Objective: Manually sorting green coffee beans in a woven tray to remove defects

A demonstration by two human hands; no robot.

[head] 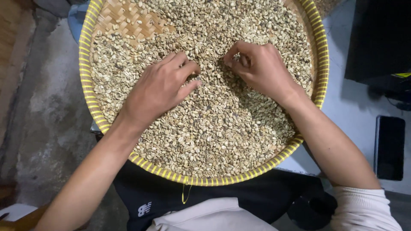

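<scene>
Sorting is underway, it seems: pale beans (214, 128) fill the round woven tray (87, 85). The left hand (158, 87) lies palm down at ten o'clock of centre, fingers together, touching beans. The right hand (261, 68) at one o'clock curls, fingertips pinched together; whether on a bean, I cannot tell.

A flat black rectangular device (389, 147), possibly a phone with its screen dark, is lying near the pale surface's (355, 107) right edge. A small yellow label (403, 75) is showing on a black box (379, 40) at the far right corner.
</scene>
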